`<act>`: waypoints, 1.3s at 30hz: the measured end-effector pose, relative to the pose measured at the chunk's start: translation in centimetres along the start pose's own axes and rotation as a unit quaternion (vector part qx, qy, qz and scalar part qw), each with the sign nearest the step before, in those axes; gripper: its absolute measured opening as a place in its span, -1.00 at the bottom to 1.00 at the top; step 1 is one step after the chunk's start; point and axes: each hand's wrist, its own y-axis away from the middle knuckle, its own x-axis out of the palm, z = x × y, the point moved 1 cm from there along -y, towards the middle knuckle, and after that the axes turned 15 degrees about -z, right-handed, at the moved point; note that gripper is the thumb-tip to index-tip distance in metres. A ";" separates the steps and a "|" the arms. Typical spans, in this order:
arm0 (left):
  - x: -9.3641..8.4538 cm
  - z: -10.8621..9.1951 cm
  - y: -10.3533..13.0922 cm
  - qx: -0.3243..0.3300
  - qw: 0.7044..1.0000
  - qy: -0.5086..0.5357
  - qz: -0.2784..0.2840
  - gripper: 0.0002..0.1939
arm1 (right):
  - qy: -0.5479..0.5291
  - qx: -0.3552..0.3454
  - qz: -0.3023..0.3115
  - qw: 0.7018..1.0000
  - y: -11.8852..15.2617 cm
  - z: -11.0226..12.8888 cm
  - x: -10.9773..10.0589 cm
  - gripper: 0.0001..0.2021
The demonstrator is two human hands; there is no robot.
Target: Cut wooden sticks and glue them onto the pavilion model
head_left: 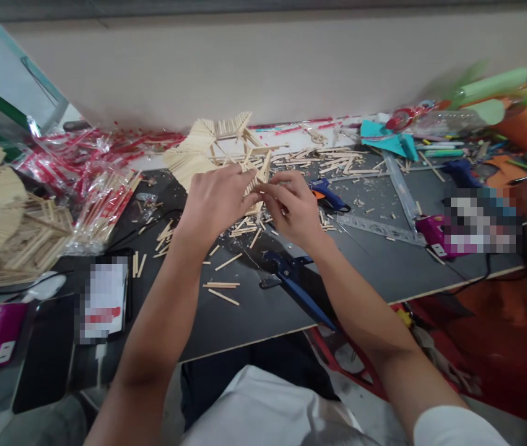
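The fingers of the left hand (217, 195) curve down and those of the right hand (296, 207) bend inward, tips nearly meeting; whether they grip anything cannot be told. The stick model (190, 158) stands just beyond, toward 11 o'clock, partly hidden by the left hand. From the hands, a blue glue gun (332, 195) lies near at 3 o'clock, a blue-handled tool (296, 285) at 5, loose sticks (221, 285) at 7 on the dark table (258, 323), a phone (105, 297) at 8.

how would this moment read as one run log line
left hand: at stick model, grip unclear | right hand: fingertips close to left hand's, grip unclear | loose sticks: on table | blue-handled tool: on table, unheld
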 end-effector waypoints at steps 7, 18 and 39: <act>-0.1 0.4 -0.1 0.020 1.000 0.023 0.007 -0.59 | -0.029 0.014 -0.011 0.999 0.4 -0.2 0.4 -0.77; 0.1 1.6 -0.2 0.018 0.995 0.093 -0.010 -0.55 | -0.023 0.145 0.081 0.986 -0.7 -1.7 -1.8 -0.73; -1.9 2.3 0.2 0.009 0.987 0.140 -0.074 -0.79 | 0.022 0.167 0.441 0.882 0.2 3.1 -1.6 -0.78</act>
